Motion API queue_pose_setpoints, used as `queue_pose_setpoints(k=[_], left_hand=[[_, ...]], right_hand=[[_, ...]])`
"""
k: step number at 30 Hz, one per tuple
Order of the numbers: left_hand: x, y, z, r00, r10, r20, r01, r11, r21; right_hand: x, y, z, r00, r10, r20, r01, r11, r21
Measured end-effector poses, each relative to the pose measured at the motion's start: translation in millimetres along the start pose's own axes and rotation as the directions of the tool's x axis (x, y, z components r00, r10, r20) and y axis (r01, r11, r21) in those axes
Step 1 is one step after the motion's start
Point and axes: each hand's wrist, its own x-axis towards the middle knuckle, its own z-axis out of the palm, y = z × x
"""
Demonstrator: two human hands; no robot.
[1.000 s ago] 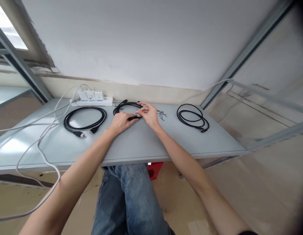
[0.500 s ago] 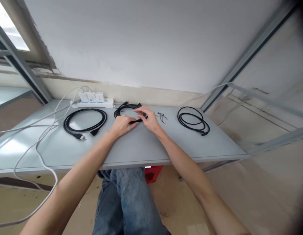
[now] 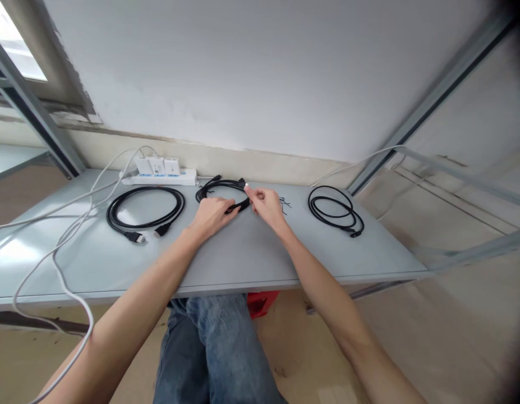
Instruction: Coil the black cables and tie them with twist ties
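Observation:
A coiled black cable lies at the middle of the table near the wall, with a dark plug at its right end. My left hand is closed on the near side of this coil, pressing it to the tabletop. At the coil's right edge my right hand is closed, thumb and forefinger pinched together. A small white spot shows at its fingertips, beside the plug; what the pinch holds is too small to make out. Several thin black ties lie just right of my right hand, partly hidden by it.
On the left lies a coiled black cable with HDMI plugs; another black coil is at the right. A white power strip with adapters stands by the wall. White cords cross the grey table's left side. Metal posts flank it.
My right hand has moved slightly right, away from my left hand, and its fingers have closed into a pinch. My left hand stays on the middle coil. The view has shifted a little.

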Motion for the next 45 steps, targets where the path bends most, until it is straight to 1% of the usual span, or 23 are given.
queue_pose_setpoints(k=[2,3,7,11,13,16,18,22,24,26,27,29,31,32,34,36,38,40,42,43,44,45], left_hand=[[0,2,-1.0,1.0,0.014,0.024,-0.014,1.0,0.028],[0,2,-1.4,0.999,0.016,0.033,-0.017,0.999,0.04],[0,3,-1.2,0.999,-0.002,0.049,-0.001,0.999,0.048],[0,1,2.1,0.998,-0.059,0.023,0.058,0.998,0.022],[1,1,3.6,0.997,-0.075,0.023,0.074,0.997,0.013],[2,0,4.0,0.997,-0.071,0.021,0.071,0.997,-0.005],[2,0,3.1,0.998,-0.067,0.016,0.067,0.997,-0.027],[2,0,1.3,0.998,-0.058,0.005,0.058,0.995,-0.077],[1,0,0.7,0.999,-0.048,-0.005,0.048,0.996,-0.081],[1,1,0.3,0.999,-0.03,-0.01,0.03,0.997,-0.073],[1,0,0.2,1.0,-0.015,-0.007,0.015,0.998,-0.066],[1,0,0.7,1.0,0.023,0.018,-0.022,0.999,-0.046],[2,0,2.4,0.997,0.052,0.051,-0.051,0.998,-0.024],[2,-1,3.6,0.996,0.06,0.063,-0.059,0.998,-0.018],[3,-1,5.8,0.996,0.054,0.069,-0.053,0.998,-0.018],[4,-2,5.8,0.996,0.053,0.068,-0.051,0.998,-0.034],[3,-3,2.5,0.993,0.082,0.08,-0.078,0.995,-0.054],[1,-4,-2.9,0.988,0.119,0.097,-0.114,0.992,-0.055],[0,-5,-7.4,0.986,0.121,0.116,-0.118,0.993,-0.03],[-1,-6,-8.6,0.985,0.116,0.127,-0.115,0.993,-0.017],[-1,-6,-8.9,0.984,0.115,0.138,-0.115,0.993,-0.008],[-1,-5,-8.4,0.982,0.12,0.148,-0.12,0.993,-0.007]], right_hand=[[-1,-1,5,0.996,-0.011,0.086,0.009,1.0,0.025],[-1,0,7,0.994,-0.024,0.102,0.021,0.999,0.029],[-1,2,15,0.988,-0.134,0.082,0.136,0.991,-0.02],[-4,3,15,0.951,-0.282,0.129,0.29,0.956,-0.045],[-4,3,15,0.941,-0.312,0.131,0.318,0.948,-0.028],[-2,4,13,0.934,-0.348,0.088,0.35,0.936,-0.02],[0,4,9,0.91,-0.407,0.082,0.41,0.912,-0.019],[5,7,3,0.841,-0.509,0.182,0.518,0.855,-0.006],[5,7,2,0.819,-0.536,0.205,0.556,0.83,-0.053],[5,5,0,0.798,-0.559,0.225,0.594,0.791,-0.145],[5,4,-2,0.785,-0.565,0.254,0.614,0.765,-0.194],[5,-1,-6,0.749,-0.562,0.35,0.655,0.71,-0.259],[7,-7,-10,0.703,-0.545,0.457,0.69,0.677,-0.254],[10,-10,-12,0.683,-0.537,0.495,0.698,0.678,-0.228],[16,-16,-15,0.657,-0.527,0.539,0.686,0.714,-0.139],[22,-21,-16,0.649,-0.515,0.559,0.635,0.772,-0.026],[26,-24,-16,0.643,-0.497,0.583,0.569,0.819,0.07],[28,-25,-14,0.633,-0.48,0.608,0.53,0.841,0.112],[28,-24,-13,0.637,-0.467,0.613,0.518,0.849,0.108],[27,-24,-11,0.648,-0.456,0.61,0.511,0.854,0.096],[26,-23,-10,0.666,-0.44,0.602,0.496,0.864,0.084],[24,-21,-8,0.694,-0.413,0.589,0.464,0.883,0.073]])
